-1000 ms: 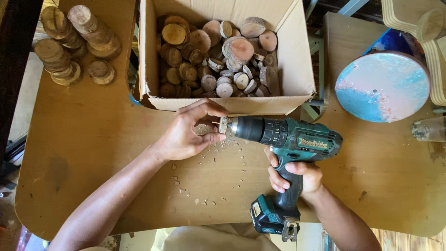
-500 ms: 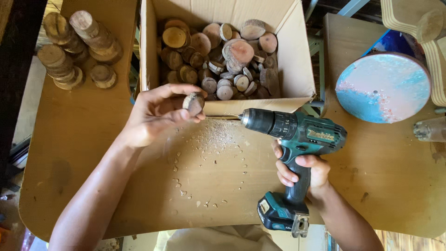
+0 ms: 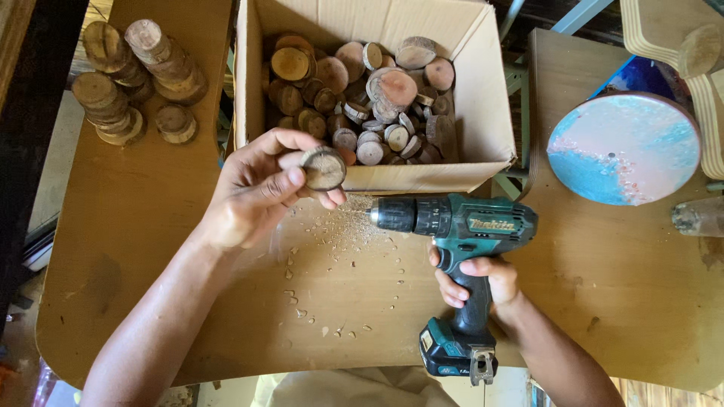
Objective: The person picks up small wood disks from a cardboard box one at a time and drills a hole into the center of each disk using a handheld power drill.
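My left hand (image 3: 253,188) pinches round bark-edged wood slice (image 3: 323,167); right hand (image 3: 475,277) wrapped around teal cordless drill (image 3: 460,256) grip. Pale shavings (image 3: 332,279) scattered across smooth plywood table (image 3: 136,249).

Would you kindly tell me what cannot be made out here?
- Head view: lower slices in the brown cardboard box are buried under upper ones.
- Underside of the round wooden slice faces away; left hand fingers cover its edge.
- Teal cordless drill grip is wrapped by the right hand.
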